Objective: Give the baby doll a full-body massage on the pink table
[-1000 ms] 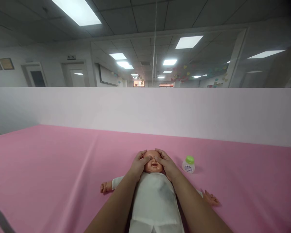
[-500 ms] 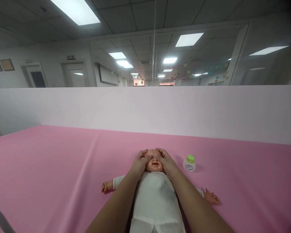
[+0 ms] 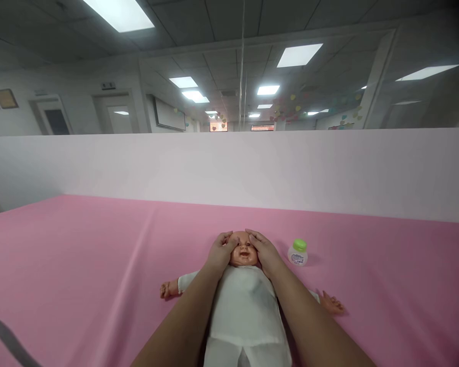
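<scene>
A baby doll (image 3: 244, 306) in white clothing lies face up with its arms stretched out sideways. My left hand (image 3: 221, 251) cups the left side of its head, thumb near the eye and fingers curved along the temple. On the opposite side, my right hand (image 3: 264, 250) holds the head in the same way, its thumb at the edge of the face. The doll's eyes, nose and mouth show between the two thumbs. To the right of the head stands a small clear bottle (image 3: 298, 256) with a green cap, apart from my hand.
The doll rests on a pink sheet (image 3: 80, 265) with a long crease on the left. A low white partition (image 3: 229, 168) runs along the far edge, with glass above it. A grey strap-like band (image 3: 9, 339) crosses the lower left corner.
Both thumbs have slid outward from the middle of the doll's face, uncovering its eyes. My palms stay against the head. The view has tilted slightly downward.
</scene>
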`<state>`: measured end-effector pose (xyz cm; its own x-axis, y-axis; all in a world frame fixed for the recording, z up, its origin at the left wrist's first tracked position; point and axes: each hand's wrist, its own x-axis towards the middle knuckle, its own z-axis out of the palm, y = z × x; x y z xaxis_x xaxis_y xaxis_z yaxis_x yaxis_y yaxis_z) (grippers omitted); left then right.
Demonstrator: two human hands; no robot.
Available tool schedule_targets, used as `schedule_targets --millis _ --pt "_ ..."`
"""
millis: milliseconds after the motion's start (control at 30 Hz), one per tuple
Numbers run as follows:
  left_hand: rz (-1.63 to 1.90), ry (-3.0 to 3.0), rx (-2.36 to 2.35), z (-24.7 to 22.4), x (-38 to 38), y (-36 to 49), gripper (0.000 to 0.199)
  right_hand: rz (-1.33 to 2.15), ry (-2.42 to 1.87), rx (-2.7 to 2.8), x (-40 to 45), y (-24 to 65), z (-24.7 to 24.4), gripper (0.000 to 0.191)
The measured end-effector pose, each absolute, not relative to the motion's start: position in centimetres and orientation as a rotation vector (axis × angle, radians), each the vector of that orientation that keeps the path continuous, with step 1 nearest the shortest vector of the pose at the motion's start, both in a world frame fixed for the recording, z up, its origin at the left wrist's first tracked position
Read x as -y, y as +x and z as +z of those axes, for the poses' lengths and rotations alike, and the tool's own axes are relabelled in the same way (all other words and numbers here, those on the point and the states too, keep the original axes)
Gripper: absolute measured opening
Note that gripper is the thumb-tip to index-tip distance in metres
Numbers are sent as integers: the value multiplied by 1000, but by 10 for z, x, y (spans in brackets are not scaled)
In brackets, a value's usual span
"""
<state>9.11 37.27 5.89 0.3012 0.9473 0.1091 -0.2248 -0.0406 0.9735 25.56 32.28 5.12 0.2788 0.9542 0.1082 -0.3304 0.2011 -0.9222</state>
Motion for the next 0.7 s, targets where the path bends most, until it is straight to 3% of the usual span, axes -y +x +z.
schedule_targets --millis 167,333,567,700 --pt "1079 1130 -790 66 -366 84 37 1147 -903 796 -319 260 52 54" --pt "1044 1090 -790 73 -359 79 35 1182 -889 782 -315 260 54 52" --pt "1027 1165 -775 76 -360 87 53 1104 -915 872 -314 256 59 64" --pt "1052 1235 -932 77 -360 92 54 1074 -951 852 -316 252 60 60"
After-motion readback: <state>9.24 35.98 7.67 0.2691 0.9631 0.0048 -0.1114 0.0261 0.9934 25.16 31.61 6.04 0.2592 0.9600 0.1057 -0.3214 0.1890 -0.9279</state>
